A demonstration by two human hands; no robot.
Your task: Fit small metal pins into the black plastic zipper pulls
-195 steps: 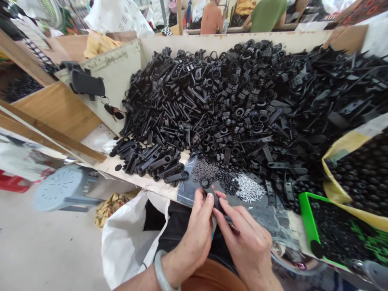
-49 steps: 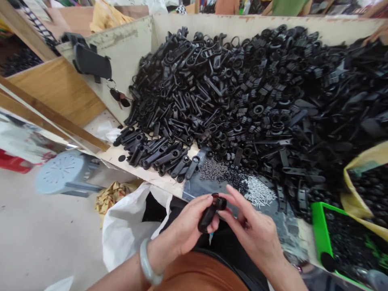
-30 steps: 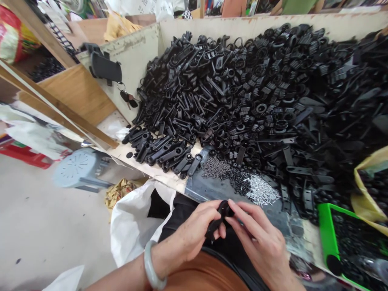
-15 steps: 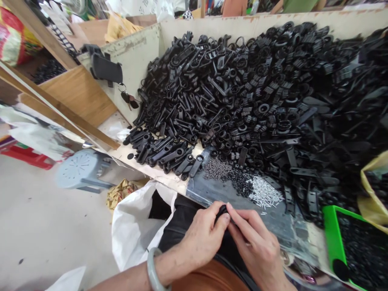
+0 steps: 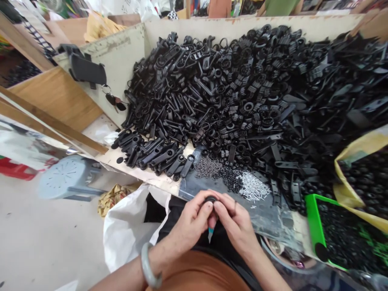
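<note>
Left hand [image 5: 192,216] and right hand [image 5: 235,218] hold one black round-ended plastic part [image 5: 210,199] in their fingers, near one silver pin heap [image 5: 254,186].

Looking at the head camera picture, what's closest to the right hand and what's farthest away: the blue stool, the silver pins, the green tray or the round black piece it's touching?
From the right hand:
1. Round black piece, touching it.
2. Silver pins, just ahead.
3. Green tray, off to the right.
4. Blue stool, far left, on the floor.
</note>
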